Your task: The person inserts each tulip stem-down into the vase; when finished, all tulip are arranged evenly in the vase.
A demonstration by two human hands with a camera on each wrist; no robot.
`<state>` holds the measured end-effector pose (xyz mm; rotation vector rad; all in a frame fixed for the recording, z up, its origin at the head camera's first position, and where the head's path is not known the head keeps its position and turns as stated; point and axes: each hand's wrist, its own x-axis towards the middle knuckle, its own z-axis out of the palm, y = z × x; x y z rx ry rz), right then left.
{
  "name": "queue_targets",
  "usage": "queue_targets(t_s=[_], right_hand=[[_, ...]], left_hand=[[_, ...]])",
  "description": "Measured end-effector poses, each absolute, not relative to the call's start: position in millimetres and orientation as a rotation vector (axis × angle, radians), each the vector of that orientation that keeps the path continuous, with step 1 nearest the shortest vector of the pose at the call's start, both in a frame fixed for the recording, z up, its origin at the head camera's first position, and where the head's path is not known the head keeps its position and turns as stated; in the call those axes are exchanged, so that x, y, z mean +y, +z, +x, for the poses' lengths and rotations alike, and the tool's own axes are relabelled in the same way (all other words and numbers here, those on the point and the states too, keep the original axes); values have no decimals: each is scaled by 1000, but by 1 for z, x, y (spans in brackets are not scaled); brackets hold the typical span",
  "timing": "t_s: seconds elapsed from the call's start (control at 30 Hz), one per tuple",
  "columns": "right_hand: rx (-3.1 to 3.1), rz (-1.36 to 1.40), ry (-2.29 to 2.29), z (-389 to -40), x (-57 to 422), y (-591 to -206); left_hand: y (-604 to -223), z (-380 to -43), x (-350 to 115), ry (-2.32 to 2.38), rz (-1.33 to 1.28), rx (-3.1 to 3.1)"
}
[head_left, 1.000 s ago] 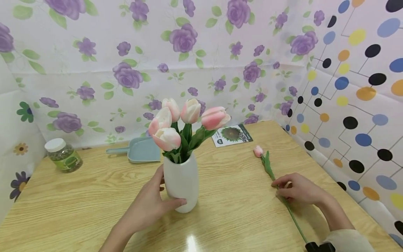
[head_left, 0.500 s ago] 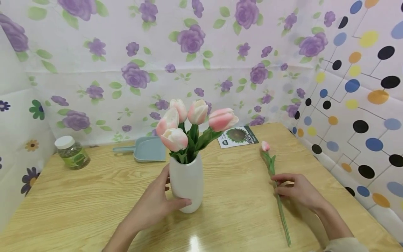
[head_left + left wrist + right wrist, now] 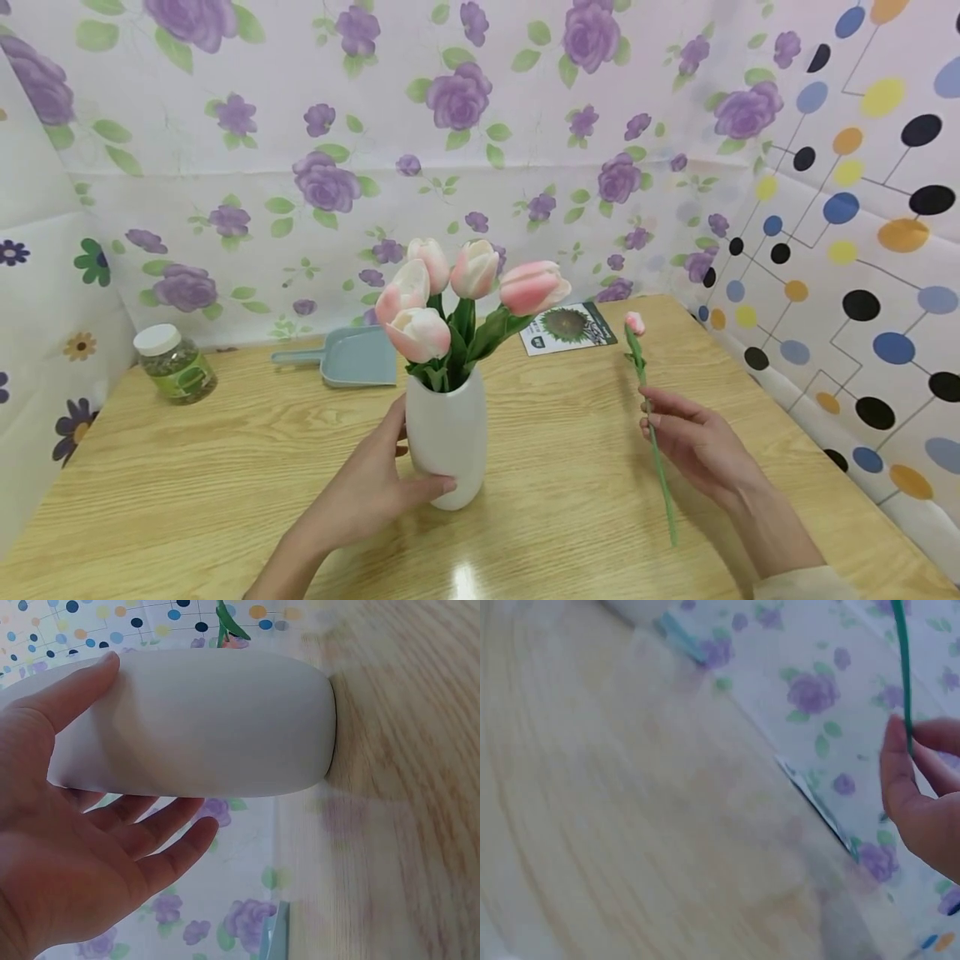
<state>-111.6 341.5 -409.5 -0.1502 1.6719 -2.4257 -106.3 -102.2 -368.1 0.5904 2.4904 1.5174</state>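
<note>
A white vase [image 3: 447, 437] stands upright on the wooden table, holding several pink-and-white tulips [image 3: 420, 335] with green leaves. My left hand [image 3: 375, 487] grips the vase low on its left side, thumb across the front; in the left wrist view the thumb and fingers wrap the vase [image 3: 225, 724] from two sides. On the right, my right hand [image 3: 701, 446] pinches the green stem of a single tulip [image 3: 635, 323] between thumb and fingers. Its bloom points away from me and the stem's lower end hangs toward me. The right wrist view shows the stem [image 3: 905, 667] at the fingertips.
A blue-grey dustpan [image 3: 360, 357] lies behind the vase to the left. Farther left stands a jar [image 3: 176, 367] with a white lid. A printed card [image 3: 567, 327] lies at the back, right of the vase. Patterned sheets [image 3: 330, 100] border the table.
My right hand has lifted the single tulip from the table and turned, so the stem stands more upright. The head view has shifted slightly. My left hand keeps its grip on the vase.
</note>
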Motion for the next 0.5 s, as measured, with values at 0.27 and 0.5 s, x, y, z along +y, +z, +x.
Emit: queue_targets(t_s=[0.27, 0.5], right_hand=[[1077, -98, -2725, -112, 320, -397], [1070, -79, -2786, -110, 301, -391]], left_hand=[[-369, -107, -102, 1523, 581, 2480], [-370, -108, -101, 1522, 544, 2490]])
